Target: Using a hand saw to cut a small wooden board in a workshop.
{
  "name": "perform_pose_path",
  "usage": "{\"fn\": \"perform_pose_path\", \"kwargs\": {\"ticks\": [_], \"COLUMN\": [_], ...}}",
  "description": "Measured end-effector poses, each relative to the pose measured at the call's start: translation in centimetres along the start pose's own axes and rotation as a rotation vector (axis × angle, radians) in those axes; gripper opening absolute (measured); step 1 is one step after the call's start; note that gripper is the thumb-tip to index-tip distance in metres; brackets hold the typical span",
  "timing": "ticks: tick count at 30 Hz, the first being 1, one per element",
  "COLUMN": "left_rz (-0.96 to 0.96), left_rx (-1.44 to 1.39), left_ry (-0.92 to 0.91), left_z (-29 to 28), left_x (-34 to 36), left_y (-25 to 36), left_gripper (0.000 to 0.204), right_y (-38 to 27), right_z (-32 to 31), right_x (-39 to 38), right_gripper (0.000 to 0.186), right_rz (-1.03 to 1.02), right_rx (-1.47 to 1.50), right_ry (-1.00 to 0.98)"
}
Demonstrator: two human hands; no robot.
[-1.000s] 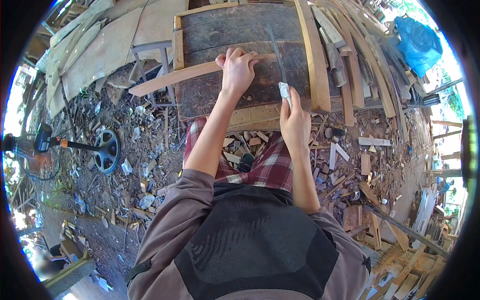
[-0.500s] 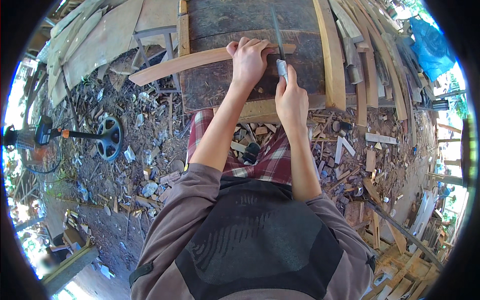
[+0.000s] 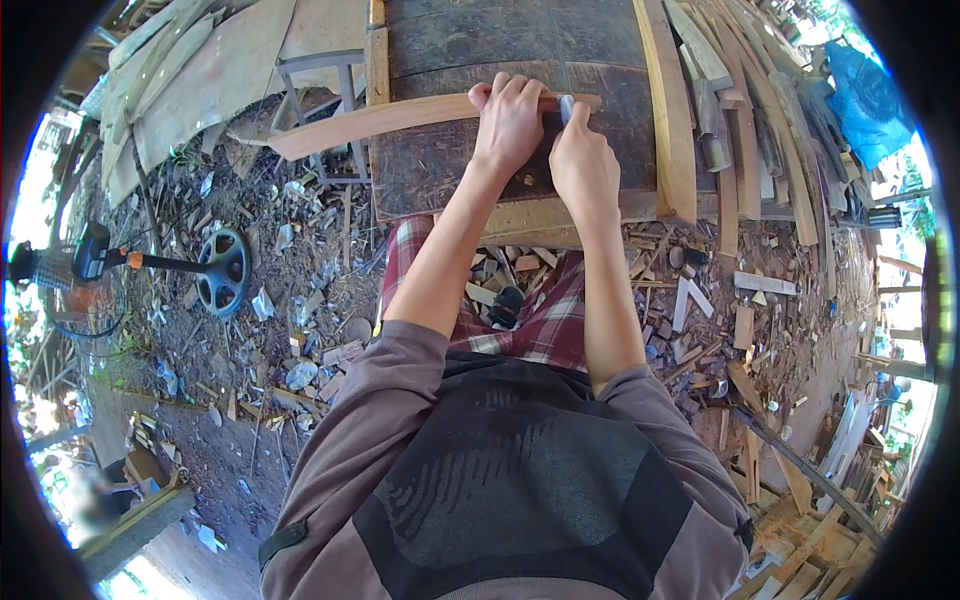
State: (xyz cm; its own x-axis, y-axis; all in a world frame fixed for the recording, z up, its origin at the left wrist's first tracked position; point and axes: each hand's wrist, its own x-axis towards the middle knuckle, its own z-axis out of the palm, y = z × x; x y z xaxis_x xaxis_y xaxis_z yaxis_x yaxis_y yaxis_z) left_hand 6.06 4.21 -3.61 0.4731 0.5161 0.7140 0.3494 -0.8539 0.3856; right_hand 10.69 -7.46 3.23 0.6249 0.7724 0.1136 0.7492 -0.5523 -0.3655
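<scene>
Here's the biggest piece in play: a dark, worn, plank-built wooden tabletop point(image 3: 430, 165), its surface scuffed and stained, seams running across it. Along its right edge lies a long, pale yellow, square-cut timber point(image 3: 672, 130), and near the left edge, toward the far side, sits a slim tan wooden batten point(image 3: 378, 65).

Now the main piece: a long, narrow, reddish-tan wooden strip point(image 3: 390, 119), lying crosswise on the tabletop. Its left part juts well past the left edge, ending in a slanted cut; its right end stops on the tabletop, well apart from the timber. The colour is warm and fairly even, the face plain, and the whole length seems gently bowed, though the lens bends lines here.

Left hand point(image 3: 510, 122): clamped down on the strip toward its right end, fingers curled over the top. Right hand point(image 3: 586, 165), just beside it: closed around a thin grey metal hand tool point(image 3: 560, 50), whose blade points toward the far edge and crosses near the strip's right end. I can't tell whether blade meets wood. Smallest of all, the tool's whitish handle point(image 3: 566, 106) peeks out above the fist.
</scene>
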Motion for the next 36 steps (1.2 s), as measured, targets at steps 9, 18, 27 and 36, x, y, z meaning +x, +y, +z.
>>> {"fn": "perform_pose_path", "kwargs": {"ticks": [9,18,27,36], "left_rz": [-0.192,-0.155,-0.054,-0.037], "left_rx": [-0.006,0.054,0.019,-0.066], "left_ry": [0.111,0.190,0.168,0.170], "left_z": [1.2,2.0,2.0,2.3], "left_x": [0.5,1.7,1.8,2.0], "left_y": [1.8,-0.1,-0.4,-0.2], "left_gripper": [0.015,0.018,0.013,0.007], "right_y": [1.4,2.9,2.4,1.4], "right_z": [0.2,-1.8,-1.8,-0.6], "right_x": [0.8,-7.7,-7.1,0.8], "right_gripper": [0.020,0.019,0.020,0.022], "right_rz": [-0.003,0.059,0.025,-0.020], "right_rx": [0.012,-0.045,-0.048,-0.024], "right_ry": [-0.015,-0.140,-0.115,-0.055]}}
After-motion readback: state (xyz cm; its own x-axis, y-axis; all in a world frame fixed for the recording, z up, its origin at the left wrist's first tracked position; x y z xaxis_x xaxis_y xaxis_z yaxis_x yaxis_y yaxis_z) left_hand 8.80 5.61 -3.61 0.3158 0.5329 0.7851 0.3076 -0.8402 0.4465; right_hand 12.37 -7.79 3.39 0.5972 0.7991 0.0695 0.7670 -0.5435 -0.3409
